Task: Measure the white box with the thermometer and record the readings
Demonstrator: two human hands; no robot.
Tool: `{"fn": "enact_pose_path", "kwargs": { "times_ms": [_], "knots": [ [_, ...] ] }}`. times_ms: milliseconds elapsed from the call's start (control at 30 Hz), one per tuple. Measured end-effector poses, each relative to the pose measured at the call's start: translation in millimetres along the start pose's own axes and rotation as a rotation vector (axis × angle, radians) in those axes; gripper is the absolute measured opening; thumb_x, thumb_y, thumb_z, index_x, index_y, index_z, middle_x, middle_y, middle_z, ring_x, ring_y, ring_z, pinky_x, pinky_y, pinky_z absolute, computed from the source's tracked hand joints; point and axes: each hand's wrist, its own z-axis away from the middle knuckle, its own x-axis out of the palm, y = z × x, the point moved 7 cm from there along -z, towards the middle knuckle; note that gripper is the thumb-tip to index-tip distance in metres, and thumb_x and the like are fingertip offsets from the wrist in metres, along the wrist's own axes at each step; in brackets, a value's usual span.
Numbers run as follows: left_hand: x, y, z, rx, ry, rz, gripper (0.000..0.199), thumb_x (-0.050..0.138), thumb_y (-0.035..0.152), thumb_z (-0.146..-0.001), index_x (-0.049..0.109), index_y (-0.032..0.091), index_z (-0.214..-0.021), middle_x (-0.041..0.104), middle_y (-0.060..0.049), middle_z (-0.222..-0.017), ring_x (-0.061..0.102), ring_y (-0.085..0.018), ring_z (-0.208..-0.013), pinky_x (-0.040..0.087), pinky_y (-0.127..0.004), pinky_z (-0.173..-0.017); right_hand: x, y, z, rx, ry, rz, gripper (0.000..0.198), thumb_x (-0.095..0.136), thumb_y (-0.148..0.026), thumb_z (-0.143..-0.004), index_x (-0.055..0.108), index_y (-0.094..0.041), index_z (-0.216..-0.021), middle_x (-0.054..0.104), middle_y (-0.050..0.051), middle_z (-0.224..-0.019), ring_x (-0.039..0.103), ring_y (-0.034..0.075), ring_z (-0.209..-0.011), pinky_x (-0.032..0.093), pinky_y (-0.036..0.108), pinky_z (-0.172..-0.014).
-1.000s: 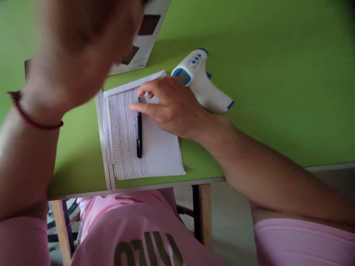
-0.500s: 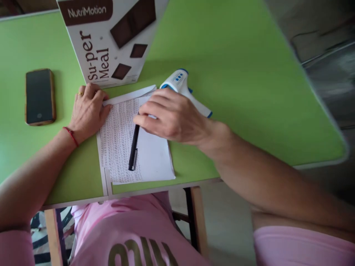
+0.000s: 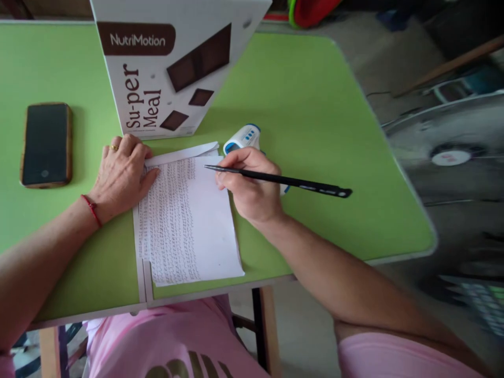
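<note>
My right hand (image 3: 258, 198) pinches a slim black pen (image 3: 311, 185) over the right edge of the paper. The pen's thin tip points left, and its thick end sticks out to the right past my knuckles. A sheet of paper (image 3: 214, 226) lies beneath, its left part filled with columns of small handwritten marks and its right part blank. At the sheet's upper left corner my left hand (image 3: 120, 176) rests with fingers loosely bent and thumb apart on the page. A folded strip runs along the paper's top edge. Partly behind my right hand is a white and blue infrared thermometer (image 3: 242, 138).
A white NutriMotion box (image 3: 137, 63) stands upright behind the paper. On the left lies a phone (image 3: 47, 144) in a brown case. The green table (image 3: 315, 105) has a pale rim and a seam near the paper. A fan (image 3: 452, 156) is off to the right.
The pen has swung round in my right hand, from hanging toward the table's front edge to lying crosswise. My left hand stays on the paper. The whole view has shifted.
</note>
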Motion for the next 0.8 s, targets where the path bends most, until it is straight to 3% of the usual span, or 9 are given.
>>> {"fn": "enact_pose_path", "kwargs": {
  "times_ms": [133, 267, 367, 467, 533, 633, 800],
  "knots": [
    [0, -1, 0, -0.024, -0.005, -0.014, 0.028, 0.048, 0.036, -0.090, 0.058, 0.013, -0.103, 0.052, -0.017, -0.109, 0.048, -0.036, -0.108, 0.042, -0.055, -0.090, 1, -5, 1, 0.008, 0.018, 0.056, 0.007, 0.061, -0.025, -0.078, 0.055, -0.022, -0.077, 0.050, -0.007, -0.053, 0.044, 0.009, -0.043, 0.036, 0.024, -0.041],
    [-6, 1, 2, -0.024, 0.045, -0.044, 0.027, 0.053, 0.035, -0.089, 0.057, 0.013, -0.104, 0.053, -0.017, -0.110, 0.050, -0.037, -0.108, 0.044, -0.055, -0.088, 4, -20, 0, -0.122, 0.051, 0.184, 0.012, 0.059, -0.025, -0.079, 0.052, -0.023, -0.070, 0.048, -0.007, -0.052, 0.041, 0.009, -0.043, 0.034, 0.024, -0.039],
    [-13, 23, 11, 0.066, 0.057, -0.089, 0.025, 0.050, 0.030, -0.092, 0.058, 0.011, -0.107, 0.056, -0.017, -0.114, 0.055, -0.035, -0.107, 0.049, -0.050, -0.085, 8, -31, 1, -0.216, 0.010, 0.276, 0.014, 0.059, -0.023, -0.080, 0.050, -0.024, -0.069, 0.050, -0.007, -0.054, 0.041, 0.009, -0.044, 0.035, 0.024, -0.040],
    [-7, 62, 28, 0.246, -0.107, -0.053, 0.024, 0.044, 0.025, -0.097, 0.059, 0.011, -0.110, 0.060, -0.015, -0.118, 0.064, -0.022, -0.083, 0.053, -0.034, -0.061, 12, -36, 2, -0.254, -0.038, 0.326, 0.013, 0.058, -0.021, -0.081, 0.050, -0.024, -0.070, 0.053, -0.006, -0.057, 0.044, 0.009, -0.046, 0.038, 0.025, -0.043],
    [1, 84, 41, 0.340, -0.228, -0.047, 0.029, 0.050, 0.028, -0.095, 0.057, 0.010, -0.117, 0.057, -0.017, -0.129, 0.066, -0.019, -0.072, 0.050, -0.031, -0.048, 13, -37, 4, -0.265, -0.058, 0.339, 0.013, 0.057, -0.020, -0.081, 0.050, -0.023, -0.072, 0.055, -0.005, -0.059, 0.048, 0.010, -0.049, 0.040, 0.025, -0.046],
    [10, 94, 49, 0.364, -0.319, -0.090, 0.045, 0.062, 0.030, -0.089, 0.053, 0.005, -0.125, 0.048, -0.022, -0.142, 0.068, -0.021, -0.074, 0.054, -0.033, -0.047, 14, -35, 5, -0.260, -0.087, 0.357, 0.013, 0.057, -0.022, -0.082, 0.049, -0.023, -0.072, 0.055, -0.006, -0.058, 0.050, 0.011, -0.050, 0.041, 0.025, -0.047],
    [16, 90, 47, 0.400, -0.339, -0.152, 0.044, 0.060, 0.031, -0.090, 0.054, 0.006, -0.125, 0.042, -0.023, -0.147, 0.069, -0.022, -0.074, 0.056, -0.035, -0.049, 17, -34, 6, -0.264, -0.120, 0.369, 0.014, 0.058, -0.025, -0.084, 0.049, -0.024, -0.073, 0.056, -0.006, -0.058, 0.049, 0.010, -0.049, 0.041, 0.025, -0.046]
  ]
}}
